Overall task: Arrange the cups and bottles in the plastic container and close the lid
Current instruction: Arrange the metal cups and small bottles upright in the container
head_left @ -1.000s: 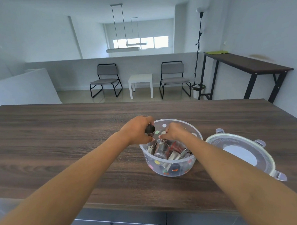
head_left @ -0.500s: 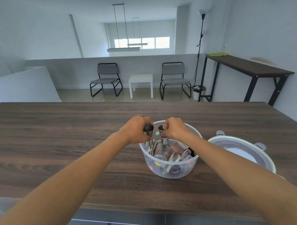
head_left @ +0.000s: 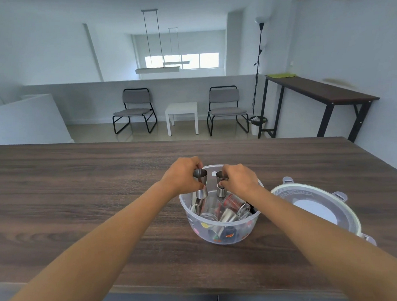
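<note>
A clear round plastic container (head_left: 221, 237) with coloured dots stands on the wooden table. Inside lie several steel cups, small glasses and a red-printed measuring glass (head_left: 233, 201). My left hand (head_left: 184, 176) grips a steel double-ended jigger (head_left: 200, 183) above the container's left rim. My right hand (head_left: 238, 180) pinches a second steel jigger (head_left: 221, 184) just beside it, over the container's middle. The round lid (head_left: 318, 207) with locking tabs lies flat on the table to the right of the container, partly behind my right forearm.
The dark wooden table (head_left: 81, 201) stretches wide to the left and behind the container. Its near edge (head_left: 176, 287) runs under my forearms. Beyond the table are two chairs, a small white side table and a tall dark desk at the right.
Both hands have lifted their jiggers a little higher out of the container. The right hand's jigger has come up into view beside the left one. The view has shifted slightly.
</note>
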Demonstrator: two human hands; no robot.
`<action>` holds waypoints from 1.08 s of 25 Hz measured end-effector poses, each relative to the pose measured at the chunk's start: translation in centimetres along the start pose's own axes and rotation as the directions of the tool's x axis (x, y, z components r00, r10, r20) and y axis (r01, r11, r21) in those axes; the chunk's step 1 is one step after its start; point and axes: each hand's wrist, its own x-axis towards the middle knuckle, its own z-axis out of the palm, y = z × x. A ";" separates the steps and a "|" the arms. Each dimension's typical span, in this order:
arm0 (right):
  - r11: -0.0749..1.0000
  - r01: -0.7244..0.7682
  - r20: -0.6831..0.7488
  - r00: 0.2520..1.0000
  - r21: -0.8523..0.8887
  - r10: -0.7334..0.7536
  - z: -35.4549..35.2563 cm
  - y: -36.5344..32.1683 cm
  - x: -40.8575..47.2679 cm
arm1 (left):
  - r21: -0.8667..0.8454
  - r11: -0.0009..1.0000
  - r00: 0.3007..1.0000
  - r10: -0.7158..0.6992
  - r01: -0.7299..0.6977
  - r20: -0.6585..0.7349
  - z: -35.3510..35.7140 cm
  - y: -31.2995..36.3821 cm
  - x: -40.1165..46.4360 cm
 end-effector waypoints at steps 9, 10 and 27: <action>0.974 0.156 0.417 0.884 0.163 -0.211 -5.0 1.1 -3.8 | 0.130 0.991 1.000 -0.002 0.002 0.000 2.7 1.0 2.5; 0.972 0.165 0.460 0.859 0.166 -0.224 -5.0 1.1 -4.1 | 0.151 0.989 1.000 0.004 -0.005 0.008 3.0 1.0 2.6; 0.921 0.364 0.576 0.786 -0.141 -0.223 -2.5 -1.0 -3.6 | 0.367 0.928 0.985 0.003 -0.068 0.175 2.9 0.4 2.9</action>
